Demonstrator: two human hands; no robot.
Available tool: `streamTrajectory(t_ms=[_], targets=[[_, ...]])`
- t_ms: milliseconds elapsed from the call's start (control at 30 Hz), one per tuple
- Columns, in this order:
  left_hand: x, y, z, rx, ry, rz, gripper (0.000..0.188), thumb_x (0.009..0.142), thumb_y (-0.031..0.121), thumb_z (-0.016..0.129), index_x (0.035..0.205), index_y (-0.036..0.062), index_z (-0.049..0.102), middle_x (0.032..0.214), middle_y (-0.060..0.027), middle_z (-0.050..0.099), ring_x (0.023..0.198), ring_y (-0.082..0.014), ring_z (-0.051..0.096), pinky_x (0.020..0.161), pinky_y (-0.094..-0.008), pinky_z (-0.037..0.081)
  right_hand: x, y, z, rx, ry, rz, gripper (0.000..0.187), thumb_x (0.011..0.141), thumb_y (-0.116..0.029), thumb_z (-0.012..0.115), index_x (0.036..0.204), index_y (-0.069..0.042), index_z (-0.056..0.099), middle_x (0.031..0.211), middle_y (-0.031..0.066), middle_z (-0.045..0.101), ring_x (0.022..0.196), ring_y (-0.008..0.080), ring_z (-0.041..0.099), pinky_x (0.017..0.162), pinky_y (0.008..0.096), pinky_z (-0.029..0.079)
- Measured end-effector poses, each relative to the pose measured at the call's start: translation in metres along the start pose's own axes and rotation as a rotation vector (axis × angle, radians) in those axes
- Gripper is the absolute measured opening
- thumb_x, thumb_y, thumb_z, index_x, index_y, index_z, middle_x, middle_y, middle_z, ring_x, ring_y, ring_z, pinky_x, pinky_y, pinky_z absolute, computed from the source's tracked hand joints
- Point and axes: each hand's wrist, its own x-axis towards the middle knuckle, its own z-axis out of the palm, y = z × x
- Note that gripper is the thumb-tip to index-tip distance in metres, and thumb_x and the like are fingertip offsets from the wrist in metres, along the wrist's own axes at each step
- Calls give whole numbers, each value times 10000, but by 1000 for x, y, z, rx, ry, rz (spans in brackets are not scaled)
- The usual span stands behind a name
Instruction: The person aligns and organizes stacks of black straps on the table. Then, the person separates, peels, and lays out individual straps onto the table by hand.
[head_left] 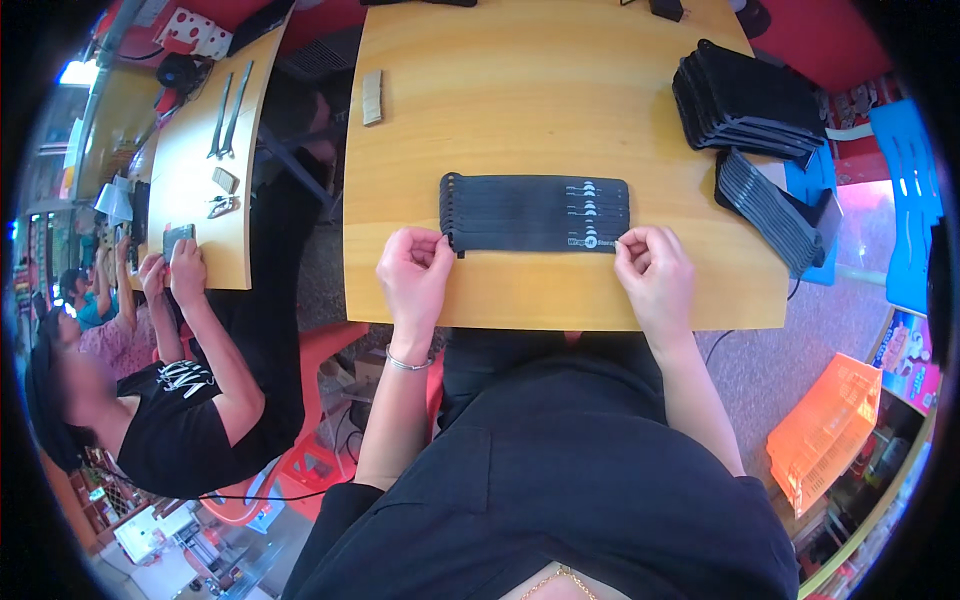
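In the head view, we see the yellow-brown wooden table (530, 115) stretching beyond the flat black rectangular strap bundle (510, 210), which lies near the front edge. Our left hand (413, 275) and right hand (658, 278) pinch its near corners; white print marks its right end.

Open tabletop (530, 110) left of 2 stacks (745, 100)

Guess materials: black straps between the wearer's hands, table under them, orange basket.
Black straps: probably fabric, matte; flat dark bands, little shine. Weave isn't resolvable.
Table: wood or wood-look laminate, satin; streaky grain, soft sheen.
Orange basket: likely moulded plastic, smooth-looking; uniform bright colour, slotted walls.
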Motion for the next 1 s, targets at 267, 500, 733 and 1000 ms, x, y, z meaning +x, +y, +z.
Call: streamTrajectory(t_ms=[267,500,733,1000], targets=[[0,-3,2,-71,36,-18,65,766,-3,680,795,-6,622,702,-34,615,587,-78,553,554,-217,462,-1,3,-1,-6,12,-32,103,749,-47,676,810,-57,593,763,44,572,600,158,576,575,297,472],[0,-2,0,-51,21,-3,68,771,8,682,801,-9,623,693,-33,618,582,-77,551,557,-221,466,-2,5,0,-9,27,-49,104,749,-52,677,806,-65,592,760,46,578,604,165,582,573,301,473],[1,-1,-2,0,-4,24,77,785,16,673,825,-18,617,742,-51,629,608,-83,568,562,-231,475,-3,7,2,4,52,-60,111,749,-49,682,808,-58,589,748,51,581,593,166,584,572,306,473],[-29,41,-7,305,-58,540,322,815,71,645,1130,15,605,1216,-185,541,1104,-306,528,893,-384,460,-11,5,-2,45,111,-300,171,777,-47,669,942,-57,626,902,67,623,757,211,606,692,333,494]])
